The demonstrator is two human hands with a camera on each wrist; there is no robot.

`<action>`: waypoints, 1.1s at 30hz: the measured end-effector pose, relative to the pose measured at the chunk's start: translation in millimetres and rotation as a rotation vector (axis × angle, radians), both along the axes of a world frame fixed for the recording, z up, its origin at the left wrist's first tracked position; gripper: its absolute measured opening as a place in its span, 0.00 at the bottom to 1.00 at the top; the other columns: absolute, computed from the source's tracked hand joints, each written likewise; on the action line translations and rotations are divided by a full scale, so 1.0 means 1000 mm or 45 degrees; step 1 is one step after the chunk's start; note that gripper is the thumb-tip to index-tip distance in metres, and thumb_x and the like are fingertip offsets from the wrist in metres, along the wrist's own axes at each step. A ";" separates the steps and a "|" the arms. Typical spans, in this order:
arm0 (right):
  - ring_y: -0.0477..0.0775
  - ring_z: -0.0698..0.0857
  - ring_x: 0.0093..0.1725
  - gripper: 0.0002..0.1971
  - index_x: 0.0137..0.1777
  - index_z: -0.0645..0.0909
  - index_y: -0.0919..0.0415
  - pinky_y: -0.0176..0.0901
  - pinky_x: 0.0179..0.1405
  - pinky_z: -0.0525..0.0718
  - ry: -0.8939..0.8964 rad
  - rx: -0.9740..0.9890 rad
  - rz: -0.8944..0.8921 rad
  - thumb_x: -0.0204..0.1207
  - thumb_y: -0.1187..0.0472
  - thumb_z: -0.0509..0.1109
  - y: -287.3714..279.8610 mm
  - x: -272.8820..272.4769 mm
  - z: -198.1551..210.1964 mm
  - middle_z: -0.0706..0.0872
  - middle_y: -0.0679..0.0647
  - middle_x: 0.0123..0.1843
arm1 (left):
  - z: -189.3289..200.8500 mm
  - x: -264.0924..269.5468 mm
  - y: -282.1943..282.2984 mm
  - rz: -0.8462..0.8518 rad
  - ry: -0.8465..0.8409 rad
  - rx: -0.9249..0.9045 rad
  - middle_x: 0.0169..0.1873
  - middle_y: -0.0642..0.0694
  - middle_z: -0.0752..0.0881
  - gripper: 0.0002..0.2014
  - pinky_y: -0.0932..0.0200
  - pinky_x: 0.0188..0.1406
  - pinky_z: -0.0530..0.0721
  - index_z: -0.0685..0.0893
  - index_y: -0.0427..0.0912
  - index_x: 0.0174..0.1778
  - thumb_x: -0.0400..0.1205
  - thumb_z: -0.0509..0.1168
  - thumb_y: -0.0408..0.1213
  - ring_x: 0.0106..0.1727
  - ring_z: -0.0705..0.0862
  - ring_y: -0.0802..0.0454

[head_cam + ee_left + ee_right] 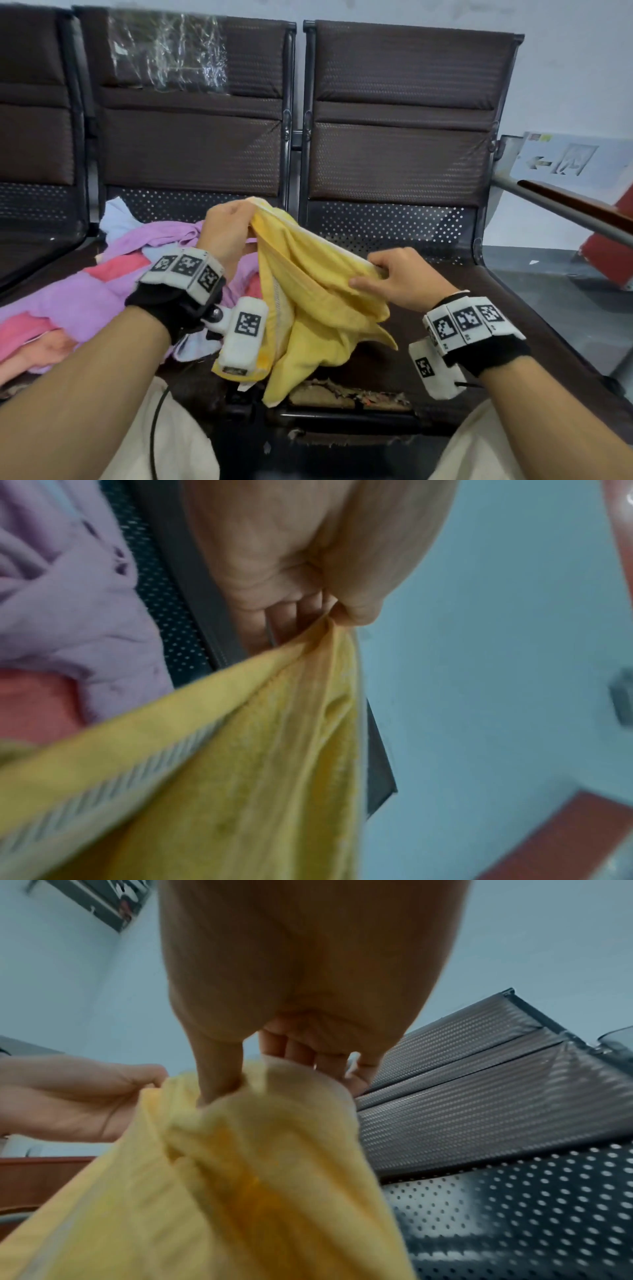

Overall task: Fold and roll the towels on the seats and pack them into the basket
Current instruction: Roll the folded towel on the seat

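The left hand (224, 228) pinched one end of a yellow towel's (308, 301) white-trimmed top edge, and the right hand (404, 274) gripped the other end between thumb and curled fingers. Both fists hid the corners, and the wrist views were blurred. The held edge ran from upper left down to the right above the right seat (513, 308), the rest of the towel hanging bunched, its bottom resting at the seat's frayed front edge. A heap of purple, pink and pale blue towels (85, 294) lay on the middle seat (191, 205), too tangled to count. Three seats showed, the left one cut off.
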State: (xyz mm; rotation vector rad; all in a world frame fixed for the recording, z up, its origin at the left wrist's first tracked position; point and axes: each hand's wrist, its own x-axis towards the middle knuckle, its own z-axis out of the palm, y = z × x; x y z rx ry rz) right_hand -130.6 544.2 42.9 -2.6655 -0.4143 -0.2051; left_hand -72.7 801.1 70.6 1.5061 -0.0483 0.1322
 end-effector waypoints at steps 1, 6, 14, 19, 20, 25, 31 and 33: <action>0.42 0.75 0.27 0.22 0.30 0.76 0.54 0.35 0.26 0.66 0.077 -0.081 -0.007 0.71 0.37 0.70 -0.004 -0.001 -0.002 0.78 0.48 0.27 | 0.001 -0.001 0.006 0.012 0.063 -0.053 0.35 0.46 0.84 0.12 0.58 0.35 0.85 0.82 0.46 0.38 0.83 0.56 0.33 0.36 0.84 0.51; 0.54 0.78 0.43 0.26 0.35 0.75 0.50 0.47 0.45 0.72 0.533 -0.506 -0.148 0.74 0.28 0.56 -0.019 -0.007 -0.019 0.78 0.48 0.37 | 0.000 0.001 0.024 0.082 0.245 -0.105 0.41 0.42 0.79 0.10 0.51 0.45 0.82 0.76 0.43 0.44 0.86 0.51 0.38 0.38 0.80 0.48; 0.53 0.88 0.26 0.21 0.62 0.71 0.45 0.38 0.23 0.84 0.369 0.069 -0.338 0.73 0.54 0.76 -0.042 -0.027 -0.013 0.87 0.50 0.41 | -0.005 -0.003 0.035 0.138 0.201 0.561 0.47 0.38 0.75 0.06 0.42 0.64 0.77 0.74 0.39 0.48 0.84 0.53 0.34 0.49 0.74 0.46; 0.47 0.84 0.19 0.04 0.39 0.86 0.50 0.34 0.20 0.81 0.561 -0.143 -0.330 0.70 0.55 0.79 -0.033 -0.040 -0.018 0.90 0.52 0.39 | -0.004 -0.016 0.024 0.094 0.218 0.513 0.50 0.43 0.78 0.11 0.48 0.58 0.73 0.77 0.39 0.51 0.82 0.54 0.41 0.53 0.74 0.45; 0.46 0.83 0.19 0.04 0.39 0.86 0.49 0.35 0.21 0.82 0.555 -0.149 -0.315 0.70 0.56 0.80 -0.029 -0.041 -0.020 0.90 0.53 0.41 | -0.004 -0.018 0.023 0.089 0.193 0.539 0.53 0.43 0.79 0.14 0.48 0.61 0.72 0.78 0.39 0.55 0.82 0.55 0.43 0.56 0.75 0.45; 0.49 0.84 0.40 0.06 0.48 0.90 0.50 0.42 0.36 0.84 0.245 -0.207 -0.307 0.74 0.58 0.74 -0.010 -0.053 -0.018 0.85 0.49 0.48 | -0.012 -0.021 0.027 0.132 0.074 0.757 0.61 0.38 0.81 0.19 0.47 0.64 0.73 0.76 0.37 0.65 0.86 0.54 0.46 0.64 0.77 0.39; 0.58 0.81 0.42 0.02 0.33 0.90 0.55 0.48 0.34 0.78 -0.634 -0.568 0.116 0.63 0.62 0.79 0.027 -0.071 -0.009 0.80 0.52 0.41 | -0.011 -0.024 0.028 0.283 0.011 0.769 0.59 0.33 0.81 0.18 0.49 0.58 0.73 0.75 0.33 0.62 0.87 0.52 0.44 0.61 0.78 0.37; 0.57 0.80 0.48 0.01 0.36 0.88 0.56 0.46 0.44 0.76 -0.424 -0.561 0.046 0.67 0.62 0.77 0.025 -0.067 -0.015 0.80 0.51 0.48 | -0.010 -0.023 0.029 0.327 -0.001 0.767 0.59 0.33 0.81 0.17 0.51 0.55 0.72 0.75 0.33 0.61 0.87 0.52 0.43 0.60 0.78 0.37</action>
